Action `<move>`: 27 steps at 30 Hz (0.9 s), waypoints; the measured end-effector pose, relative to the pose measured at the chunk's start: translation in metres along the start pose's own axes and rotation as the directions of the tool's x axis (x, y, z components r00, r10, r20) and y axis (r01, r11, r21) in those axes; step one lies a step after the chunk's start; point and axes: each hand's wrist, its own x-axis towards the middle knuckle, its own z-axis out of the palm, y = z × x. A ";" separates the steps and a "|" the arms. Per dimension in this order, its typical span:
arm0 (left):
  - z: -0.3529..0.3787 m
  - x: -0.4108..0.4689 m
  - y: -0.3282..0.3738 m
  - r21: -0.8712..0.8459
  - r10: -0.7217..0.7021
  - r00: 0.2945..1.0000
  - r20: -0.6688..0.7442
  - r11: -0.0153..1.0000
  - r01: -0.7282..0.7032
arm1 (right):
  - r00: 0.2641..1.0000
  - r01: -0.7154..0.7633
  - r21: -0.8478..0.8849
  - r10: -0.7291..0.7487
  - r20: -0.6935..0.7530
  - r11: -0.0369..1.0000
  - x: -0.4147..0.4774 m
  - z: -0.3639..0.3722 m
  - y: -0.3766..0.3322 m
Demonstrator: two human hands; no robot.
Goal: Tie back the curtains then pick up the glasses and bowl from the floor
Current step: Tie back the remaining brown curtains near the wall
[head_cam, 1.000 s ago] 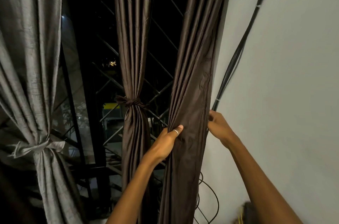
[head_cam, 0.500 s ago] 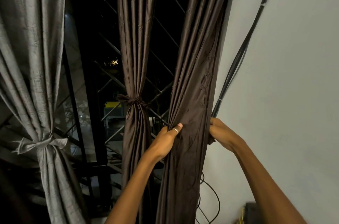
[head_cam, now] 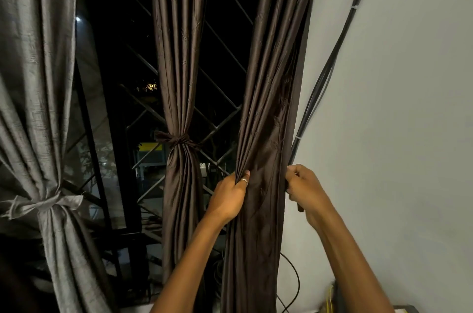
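The left hand (head_cam: 227,198) curls round the gathered left edge of the loose brown curtain (head_cam: 266,107), its ringed thumb pressed on the front folds. The right hand (head_cam: 305,191) grips the same curtain's right edge, so the cloth hangs bunched between them. Just right of that hand, black cables (head_cam: 330,64) run up the pale wall (head_cam: 409,107). Left of the left hand hangs a second brown curtain (head_cam: 179,82), knotted at its middle, and farther left a grey curtain (head_cam: 38,82), also tied.

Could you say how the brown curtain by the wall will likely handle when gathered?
Probably floppy: the brown curtain folds softly where the left hand and right hand grip it. Its sheen suggests it may slip through a loose hold.
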 end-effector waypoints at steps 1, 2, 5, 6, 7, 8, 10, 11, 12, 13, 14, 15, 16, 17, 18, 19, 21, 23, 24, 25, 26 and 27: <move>0.000 0.001 -0.001 0.040 0.007 1.000 -0.027 0.999 -0.006 | 1.000 -0.017 0.108 0.017 -0.004 0.994 -0.009 0.006 -0.001; 0.000 0.001 0.000 0.083 0.013 0.998 -0.053 0.997 -0.009 | 1.000 -0.020 0.193 0.024 -0.018 0.981 -0.018 0.013 -0.001; -0.001 -0.001 0.004 0.211 0.076 0.989 -0.125 0.976 -0.048 | 0.993 0.065 0.249 -0.038 -0.112 0.966 -0.041 0.033 -0.003; -0.001 -0.003 0.005 0.251 0.103 0.986 -0.134 0.966 -0.067 | 0.985 0.123 0.214 -0.094 -0.143 0.969 -0.047 0.039 -0.005; 0.000 -0.004 0.006 0.297 0.129 0.982 -0.139 0.951 -0.083 | 0.974 0.185 0.159 -0.158 -0.164 0.970 -0.051 0.045 -0.008; 0.000 -0.006 0.005 0.348 0.151 0.978 -0.146 0.933 -0.092 | 0.961 0.234 0.085 -0.217 -0.173 0.968 -0.053 0.051 -0.010; 0.004 -0.009 0.001 0.400 0.182 0.965 -0.189 0.912 -0.094 | 0.940 0.280 -0.080 -0.290 -0.179 0.957 -0.051 0.061 -0.015; 0.006 -0.011 0.000 0.364 0.182 0.960 -0.214 0.927 -0.094 | 0.931 0.284 -0.150 -0.310 -0.193 0.947 -0.049 0.066 -0.017; 0.006 -0.013 -0.001 0.326 0.174 0.957 -0.233 0.941 -0.092 | 0.923 0.281 -0.200 -0.322 -0.213 0.939 -0.046 0.070 -0.019; 0.007 -0.014 -0.001 0.316 0.179 0.953 -0.244 0.944 -0.097 | 0.916 0.274 -0.231 -0.327 -0.233 0.934 -0.043 0.072 -0.021; 0.007 -0.016 -0.001 0.357 0.202 0.950 -0.236 0.928 -0.108 | 0.912 0.267 -0.249 -0.327 -0.247 0.931 -0.040 0.074 -0.022; 0.006 -0.016 -0.002 0.423 0.250 0.944 -0.216 0.895 -0.141 | 0.911 0.260 -0.261 -0.326 -0.252 0.930 -0.037 0.074 -0.022; 0.004 -0.016 -0.001 0.485 0.295 0.938 -0.180 0.857 -0.176 | 0.911 0.258 -0.271 -0.327 -0.252 0.927 -0.034 0.075 -0.022; 0.002 -0.016 -0.001 0.507 0.327 0.933 -0.149 0.835 -0.211 | 0.911 0.258 -0.280 -0.329 -0.248 0.925 -0.032 0.074 -0.020; -0.002 -0.017 0.001 0.495 0.332 0.936 -0.114 0.836 -0.237 | 0.910 0.262 -0.285 -0.335 -0.246 0.922 -0.030 0.074 -0.019; -0.006 -0.016 0.002 0.468 0.333 0.940 -0.078 0.844 -0.261 | 0.908 0.272 -0.281 -0.342 -0.243 0.920 -0.028 0.074 -0.017; -0.014 -0.011 0.003 0.410 0.313 0.950 0.007 0.865 -0.289 | 0.902 0.297 -0.268 -0.361 -0.237 0.917 -0.026 0.073 -0.016; -0.024 -0.007 0.005 0.369 0.284 0.952 0.113 0.878 -0.306 | 0.898 0.315 -0.271 -0.378 -0.225 0.910 -0.025 0.071 -0.015; -0.030 -0.007 0.007 0.367 0.270 0.947 0.174 0.875 -0.317 | 0.897 0.319 -0.275 -0.383 -0.221 0.907 -0.024 0.069 -0.014; -0.035 -0.007 0.007 0.364 0.257 0.938 0.233 0.871 -0.329 | 0.898 0.319 -0.276 -0.383 -0.218 0.907 -0.022 0.066 -0.012; -0.041 -0.009 0.008 0.365 0.234 0.930 0.284 0.871 -0.330 | 0.901 0.313 -0.274 -0.376 -0.217 0.909 -0.020 0.063 -0.010; -0.046 -0.011 0.009 0.362 0.215 0.924 0.318 0.873 -0.327 | 0.905 0.303 -0.275 -0.366 -0.215 0.912 -0.018 0.060 -0.009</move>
